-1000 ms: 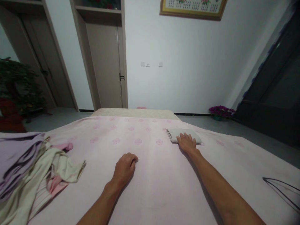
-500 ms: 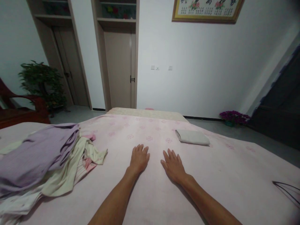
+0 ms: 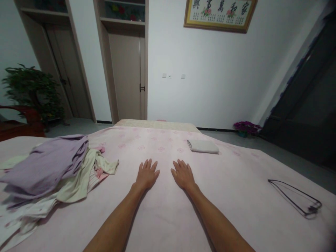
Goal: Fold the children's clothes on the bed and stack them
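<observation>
My left hand [image 3: 146,174] and my right hand [image 3: 182,174] lie flat, palms down, side by side on the pink flowered bedsheet [image 3: 162,213], fingers stretched out and holding nothing. A folded pale grey cloth [image 3: 203,146] rests on the sheet beyond my right hand, apart from it. To the left of my left hand sits a loose heap of clothes [image 3: 52,171], with a lilac garment [image 3: 49,162] on top and cream and pink pieces under it.
A thin black wire hanger [image 3: 296,200] lies on the sheet at the right. Beyond the bed are a grey floor, two closed doors [image 3: 128,77], a potted plant [image 3: 31,92], a purple flower pot [image 3: 246,127] and a dark cabinet [image 3: 301,112].
My right hand left the folded cloth and drew back beside my left hand. My left hand opened from a loose curl to flat. The view shifted, bringing the hanger into sight.
</observation>
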A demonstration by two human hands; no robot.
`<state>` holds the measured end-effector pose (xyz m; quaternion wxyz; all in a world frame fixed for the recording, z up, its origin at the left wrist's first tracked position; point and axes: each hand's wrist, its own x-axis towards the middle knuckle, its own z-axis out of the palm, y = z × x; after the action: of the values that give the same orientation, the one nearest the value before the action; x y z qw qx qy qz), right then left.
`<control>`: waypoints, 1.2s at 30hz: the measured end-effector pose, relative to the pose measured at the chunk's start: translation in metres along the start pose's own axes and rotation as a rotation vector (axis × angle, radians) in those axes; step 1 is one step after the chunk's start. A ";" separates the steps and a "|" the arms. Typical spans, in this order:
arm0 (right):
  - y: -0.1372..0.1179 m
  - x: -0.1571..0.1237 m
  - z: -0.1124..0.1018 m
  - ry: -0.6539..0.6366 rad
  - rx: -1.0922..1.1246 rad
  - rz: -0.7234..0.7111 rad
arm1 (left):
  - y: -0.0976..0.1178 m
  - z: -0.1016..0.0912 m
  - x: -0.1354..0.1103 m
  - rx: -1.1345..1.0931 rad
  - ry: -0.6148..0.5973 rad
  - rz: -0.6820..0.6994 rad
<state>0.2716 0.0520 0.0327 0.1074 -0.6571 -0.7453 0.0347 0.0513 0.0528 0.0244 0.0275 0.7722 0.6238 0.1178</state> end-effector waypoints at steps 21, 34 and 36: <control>0.009 0.008 0.014 0.083 -0.122 -0.025 | -0.087 -0.094 -0.064 -0.147 0.759 -0.337; 0.014 0.008 0.017 0.107 -0.110 -0.033 | -0.219 -0.150 -0.110 0.008 0.665 -0.873; 0.014 0.008 0.017 0.114 -0.088 -0.039 | -0.227 -0.155 -0.110 -0.048 0.633 -0.878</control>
<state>0.2812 0.0628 0.0145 0.1214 -0.6475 -0.7514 -0.0378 -0.2208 -0.0195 0.1158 -0.0976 0.3647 0.8628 0.3361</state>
